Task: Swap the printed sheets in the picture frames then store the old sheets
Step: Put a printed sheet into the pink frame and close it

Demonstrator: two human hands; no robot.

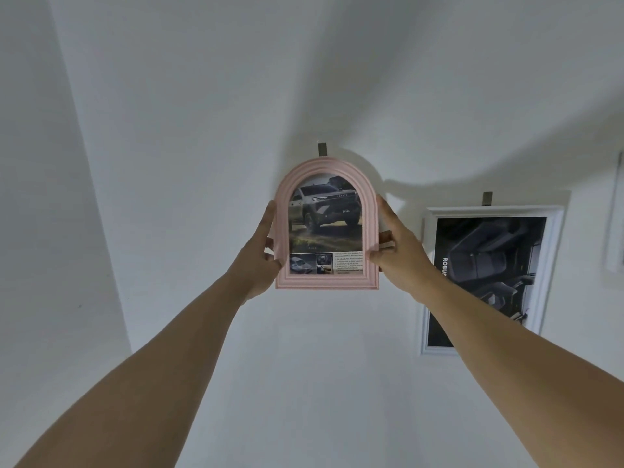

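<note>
A pink arched picture frame [370, 211] is held up against the white wall, just below a small grey wall hook [322, 148]. Inside it is a printed sheet [325, 228] showing a pickup truck, with small photos and text along the bottom. My left hand [261, 251] grips the frame's left edge and my right hand [396, 246] grips its right edge. To the right hangs a white rectangular frame [553, 238] from a second hook [487, 198], with a dark printed sheet [489, 265] of a car interior; my right forearm covers its lower left.
The white wall [202, 130] fills the view, with a corner fold at the left. The edge of a third white frame [615, 217] shows at the far right. Both my forearms reach up from the bottom of the view.
</note>
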